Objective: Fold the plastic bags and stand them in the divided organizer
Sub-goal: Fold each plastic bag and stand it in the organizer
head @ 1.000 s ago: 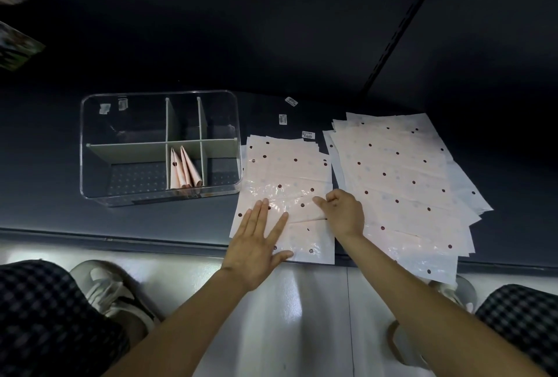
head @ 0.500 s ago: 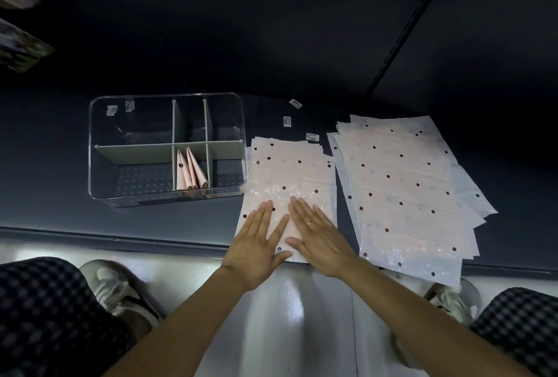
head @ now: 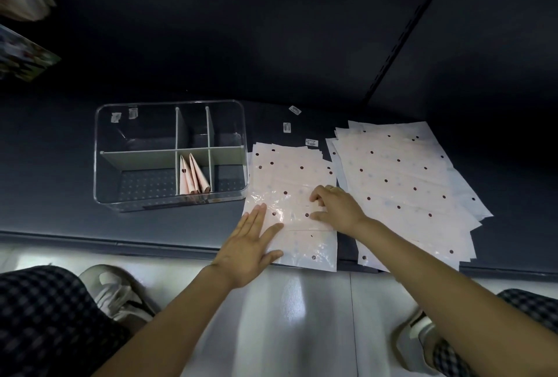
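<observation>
Right hand point(head: 338, 207) now curled on dark shelf's point(head: 60, 195) bag point(head: 290, 183)

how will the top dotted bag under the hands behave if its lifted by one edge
The top dotted bag is probably floppy: it is thin, glossy film showing wrinkles near the left hand. It likely slides easily over the sheets beneath, since the stack's edges are already fanned out. It looks very light, so it may drift or cling.
</observation>
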